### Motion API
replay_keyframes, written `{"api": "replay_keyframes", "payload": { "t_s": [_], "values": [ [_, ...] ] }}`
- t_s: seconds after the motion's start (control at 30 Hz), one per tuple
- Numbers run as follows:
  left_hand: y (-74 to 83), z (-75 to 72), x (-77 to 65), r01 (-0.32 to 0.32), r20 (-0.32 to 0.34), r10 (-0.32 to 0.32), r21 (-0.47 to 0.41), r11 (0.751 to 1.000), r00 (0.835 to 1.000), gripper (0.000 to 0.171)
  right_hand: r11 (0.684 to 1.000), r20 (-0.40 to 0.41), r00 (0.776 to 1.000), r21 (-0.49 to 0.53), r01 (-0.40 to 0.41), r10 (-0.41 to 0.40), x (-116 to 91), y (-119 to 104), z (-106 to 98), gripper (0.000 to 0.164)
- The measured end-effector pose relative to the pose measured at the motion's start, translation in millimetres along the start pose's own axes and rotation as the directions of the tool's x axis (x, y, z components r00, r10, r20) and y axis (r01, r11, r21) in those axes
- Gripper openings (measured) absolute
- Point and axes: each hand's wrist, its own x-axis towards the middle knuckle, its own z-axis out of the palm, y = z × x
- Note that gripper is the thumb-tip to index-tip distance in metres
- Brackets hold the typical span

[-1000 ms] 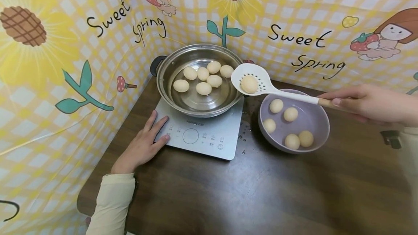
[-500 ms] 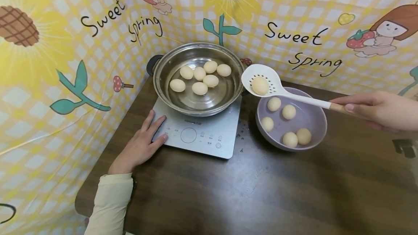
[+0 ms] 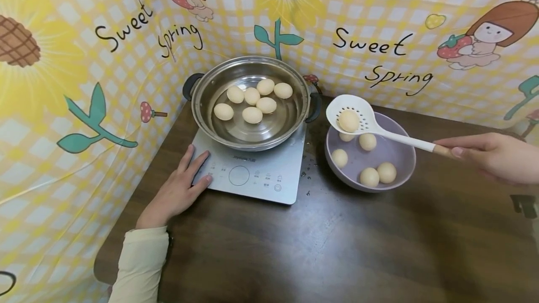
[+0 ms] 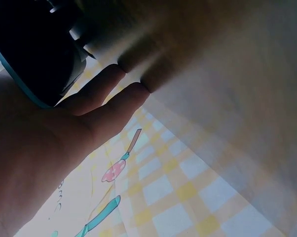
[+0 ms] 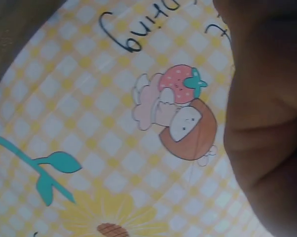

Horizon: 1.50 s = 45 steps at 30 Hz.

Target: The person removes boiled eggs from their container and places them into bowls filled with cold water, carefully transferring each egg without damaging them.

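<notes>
My right hand grips the wooden handle end of a white slotted spoon. One egg lies in the spoon's perforated bowl, which overlaps the far left rim of a purple bowl in the head view. Inside that bowl are several more eggs. Spread fingers of my left hand rest at the left edge of a silver induction cooker. On the cooker stands a steel pot holding water and several eggs. The right wrist view shows only part of my right hand.
Black side handles stick out from the pot, one toward the purple bowl. Water drops dot the brown table between cooker and bowl. A yellow checked, printed sheet lines the walls behind and to the left.
The slotted spoon with its egg has moved right and down, from beside the pot's rim to over the purple bowl's far left side. My left hand stays at the cooker.
</notes>
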Motion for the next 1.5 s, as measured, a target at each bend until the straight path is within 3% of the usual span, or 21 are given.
{"api": "replay_keyframes", "payload": {
  "t_s": [0.23, 0.53, 0.63, 0.73, 0.87, 1.07, 1.17, 1.23, 1.33, 1.5],
  "values": [
    [1.6, -0.1, 0.0, 0.004, 0.011, -0.004, -0.002, 1.0, 1.0, 0.067, 0.999, -0.022, 0.999, -0.021, -0.041, 0.04, -5.9, 10.3, 12.9, 0.043],
    [3.6, -1.4, 0.4, 0.008, 0.014, -0.008, -0.003, 1.0, 1.0, 0.067, 0.964, -0.111, 0.994, -0.267, -0.01, -0.021, -18.0, 25.4, 21.8, 0.039],
    [2.5, -1.3, -0.1, 0.007, 0.013, -0.007, -0.004, 1.0, 1.0, 0.067, 0.945, -0.181, 0.982, -0.326, -0.002, -0.061, -21.3, 30.5, 24.8, 0.037],
    [1.8, -0.7, 0.3, 0.007, 0.013, -0.007, -0.004, 1.0, 1.0, 0.067, 0.923, -0.276, 0.951, -0.385, 0.021, -0.137, -25.2, 35.8, 28.9, 0.035],
    [1.8, -0.4, 1.5, 0.005, 0.016, -0.005, 0.0, 1.0, 1.0, 0.067, 0.909, -0.415, 0.875, -0.412, 0.065, -0.25, -28.1, 40.5, 31.7, 0.031],
    [1.8, -0.8, 2.4, -0.005, 0.011, 0.005, 0.0, 1.0, 1.0, 0.067, 0.946, -0.576, 0.76, -0.278, 0.166, -0.302, -25.7, 45.3, 30.3, 0.02],
    [0.5, -0.8, 2.1, -0.009, 0.008, 0.009, -0.004, 1.0, 1.0, 0.067, 0.949, -0.633, 0.707, -0.192, 0.25, -0.314, -24.7, 45.1, 29.5, 0.036],
    [-0.6, -1.0, 2.0, -0.01, 0.006, 0.01, -0.005, 1.0, 1.0, 0.067, 0.953, -0.652, 0.698, -0.153, 0.262, -0.296, -24.8, 43.5, 28.4, 0.048],
    [-2.0, -1.5, 1.8, -0.012, 0.005, 0.012, -0.004, 1.0, 1.0, 0.067, 0.963, -0.663, 0.7, -0.144, 0.229, -0.266, -25.5, 37.7, 27.5, 0.051],
    [-2.0, -2.2, 1.3, -0.019, 0.007, 0.019, -0.006, 1.0, 1.0, 0.067, 0.964, -0.632, 0.733, -0.097, 0.249, -0.253, -28.9, 23.6, 29.1, 0.053]
  ]
}}
